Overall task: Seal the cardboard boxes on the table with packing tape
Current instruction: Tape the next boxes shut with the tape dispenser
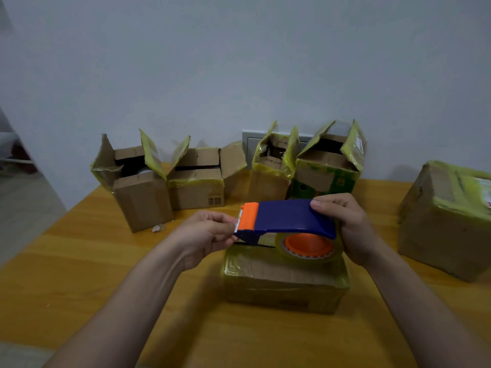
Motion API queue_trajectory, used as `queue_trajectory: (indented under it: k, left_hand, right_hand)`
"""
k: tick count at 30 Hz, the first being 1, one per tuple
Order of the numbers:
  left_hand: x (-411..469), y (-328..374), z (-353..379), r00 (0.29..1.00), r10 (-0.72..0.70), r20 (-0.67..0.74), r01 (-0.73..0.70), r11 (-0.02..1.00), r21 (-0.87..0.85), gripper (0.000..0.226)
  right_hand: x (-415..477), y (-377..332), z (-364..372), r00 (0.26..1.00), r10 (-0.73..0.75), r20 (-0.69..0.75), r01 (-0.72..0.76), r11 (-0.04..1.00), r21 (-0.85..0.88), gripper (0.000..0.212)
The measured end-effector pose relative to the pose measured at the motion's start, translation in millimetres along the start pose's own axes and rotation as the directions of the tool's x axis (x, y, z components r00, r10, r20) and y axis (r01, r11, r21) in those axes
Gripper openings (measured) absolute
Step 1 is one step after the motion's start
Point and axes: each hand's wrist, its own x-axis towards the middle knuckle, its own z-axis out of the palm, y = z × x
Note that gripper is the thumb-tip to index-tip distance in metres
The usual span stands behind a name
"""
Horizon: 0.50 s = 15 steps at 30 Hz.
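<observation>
Hands [206, 235] [353, 229] grip dispenser [287, 216]; roll [308, 247] seemingly half-hidden

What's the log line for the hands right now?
right hand: holds blue-and-orange plastic tape dispenser; left hand: pinches its orange cutter end; taped cardboard box: underneath

A yellow wooden table [79, 274] carries four open boxes [196, 187] in a row mid-frame, a taped box [284, 282] lower centre, a big box [446, 224] at right, and a scrap [158, 228].

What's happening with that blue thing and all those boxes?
A person is taping boxes shut. The right hand grips the blue tape dispenser over a closed cardboard box on the table, while the left hand pinches at its orange cutter end. Four open boxes wait at the back; a taped box sits at the right.
</observation>
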Motion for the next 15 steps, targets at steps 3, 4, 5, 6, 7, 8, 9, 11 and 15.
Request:
queue_trajectory:
  k: [3, 4, 5, 6, 7, 8, 9, 11, 15]
  left_hand:
    - [1, -3, -13, 0.999, -0.011, -0.052, 0.009, 0.999, -0.04, 0.01]
    - [1, -5, -16, 0.998, -0.009, -0.069, 0.007, 1.0, -0.03, 0.01]
    - [0, -7, -17, 0.997, -0.002, -0.082, 0.001, 1.0, -0.01, 0.01]
    - [0, -8, -16, 0.996, 0.014, -0.092, -0.013, 1.0, 0.011, 0.01]
    - [0, -9, -15, 0.994, 0.037, -0.106, -0.034, 0.999, 0.035, 0.011]
    - [-1, -9, -14, 0.99, 0.063, -0.123, -0.055, 0.996, 0.071, 0.013]
    - [-1, -10, -13, 0.986, 0.089, -0.138, -0.072, 0.99, 0.123, 0.014]
    - [-2, -11, -13, 0.977, 0.136, -0.166, -0.095, 0.968, 0.234, 0.011]
    - [-2, -17, -14, 0.976, 0.131, -0.172, -0.078, 0.955, 0.287, 0.01]
  right_hand:
    - [-3, -10, -18, 0.999, 0.026, -0.045, -0.027, 0.999, -0.021, 0.042]
    - [-3, -13, -25, 0.999, 0.034, -0.043, -0.036, 0.999, -0.039, 0.044]
    - [-2, -15, -29, 0.999, 0.04, -0.025, -0.042, 0.997, -0.058, 0.047]
    - [-2, -16, -32, 0.999, 0.041, -0.005, -0.041, 0.996, -0.079, 0.049]
    - [-1, -17, -32, 0.999, 0.039, 0.012, -0.037, 0.993, -0.108, 0.05]
    - [0, -18, -30, 0.999, 0.039, 0.028, -0.034, 0.988, -0.153, 0.049]
    - [-1, -19, -27, 0.998, 0.046, 0.041, -0.036, 0.978, -0.205, 0.048]
    - [-2, -21, -22, 0.997, 0.068, 0.048, -0.051, 0.957, -0.286, 0.042]
    - [-1, -26, -16, 0.995, 0.076, 0.072, -0.044, 0.926, -0.376, 0.037]
